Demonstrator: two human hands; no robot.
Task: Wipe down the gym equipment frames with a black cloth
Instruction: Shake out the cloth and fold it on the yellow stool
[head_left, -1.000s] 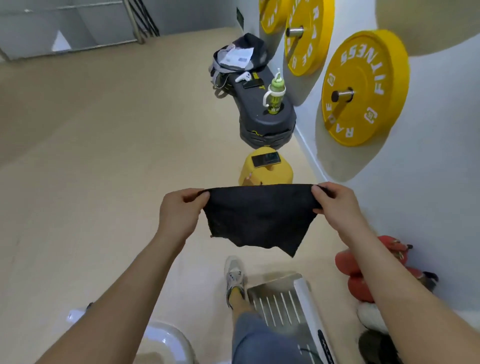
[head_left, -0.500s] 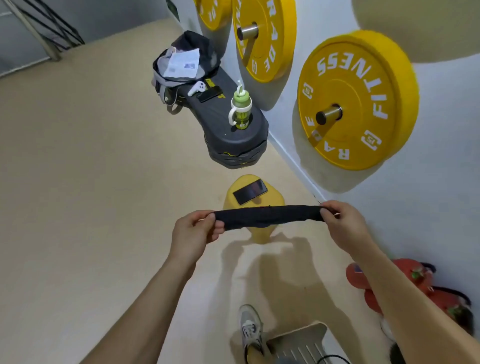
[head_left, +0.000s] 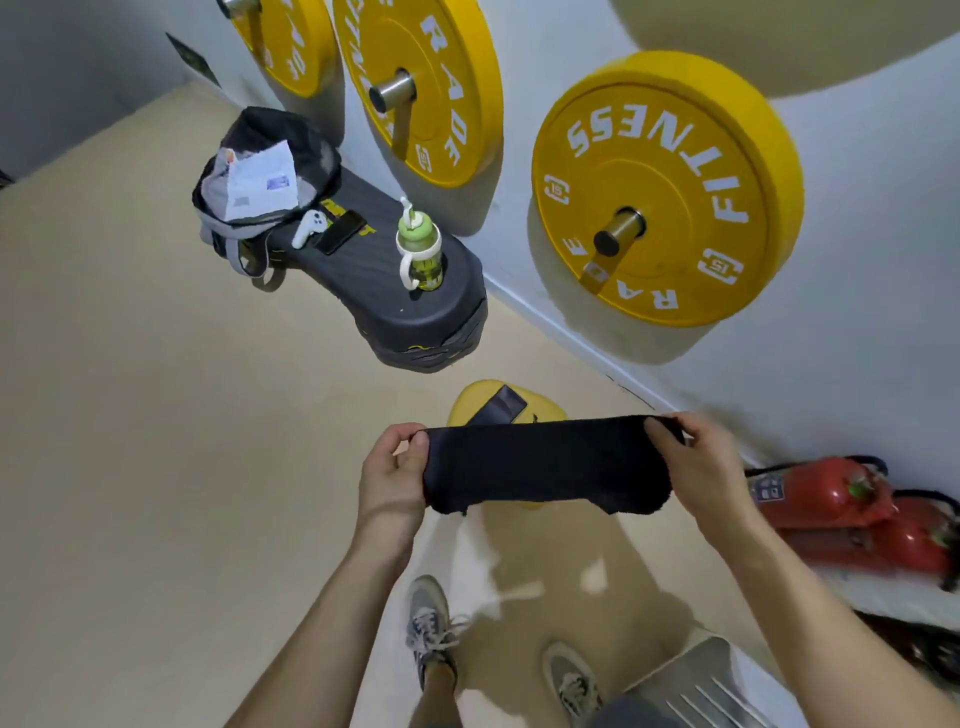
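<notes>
Beige floor bears a dark step platform and yellow stool.

I see the cloth as a matte black strip, gathered into a broad band and held taut and nearly level in the air, just below the middle of my view toward 5 o'clock. Its top edge runs straight, while its lower edge is ragged and droops at both corners. The left hand pinches its 9 o'clock end and the right hand grips its 3 o'clock end.
</notes>
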